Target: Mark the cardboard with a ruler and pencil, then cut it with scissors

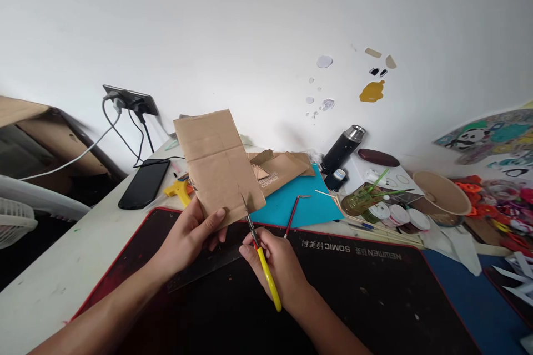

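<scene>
A rectangular piece of brown cardboard (216, 163) is raised above the desk, tilted toward me. My left hand (197, 231) grips its lower left corner, thumb on the near face and fingers behind. My right hand (277, 263) is wrapped round a pair of scissors (268, 280) with yellow handles. The scissor blades point up at the cardboard's lower edge, near its right corner. One blade lies across the near face; the other is hidden behind the sheet. Below both hands lies a black desk mat (353, 299) with a red border.
Behind the cardboard are a blue sheet (308, 211), a printed cardboard piece (287, 169) and a red-handled paintbrush (291, 216). A black flask (341, 150), paint jars (397, 214) and a glass of greenish liquid (353, 203) stand right. A phone (144, 184) and yellow tool (179, 191) lie left.
</scene>
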{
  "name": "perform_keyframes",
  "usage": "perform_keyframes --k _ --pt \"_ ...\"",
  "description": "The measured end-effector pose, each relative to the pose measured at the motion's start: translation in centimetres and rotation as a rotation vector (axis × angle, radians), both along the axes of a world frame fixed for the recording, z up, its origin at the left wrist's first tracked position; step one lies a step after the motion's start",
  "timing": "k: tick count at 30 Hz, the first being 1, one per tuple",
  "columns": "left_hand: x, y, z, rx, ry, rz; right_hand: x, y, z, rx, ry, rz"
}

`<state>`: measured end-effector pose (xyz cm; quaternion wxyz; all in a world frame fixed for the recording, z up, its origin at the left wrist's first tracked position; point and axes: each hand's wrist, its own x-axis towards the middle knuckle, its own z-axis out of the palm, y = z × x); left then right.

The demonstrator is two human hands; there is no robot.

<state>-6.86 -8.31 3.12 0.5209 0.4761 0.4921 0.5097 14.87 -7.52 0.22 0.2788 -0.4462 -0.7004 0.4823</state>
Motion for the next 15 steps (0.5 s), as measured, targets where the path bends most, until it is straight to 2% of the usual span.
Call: perform_keyframes --k 7,15 --pt "0.06 0.03 -0.02 -0.023 0.002 0.001 -0.27 0.0 0.4 0.066 -0.08 -0.036" --pt "0.31 0.13 -0.41 -0.022 -0.062 0.005 -0.52 -0.06 -0.15 0.131 -0.169 -0.06"
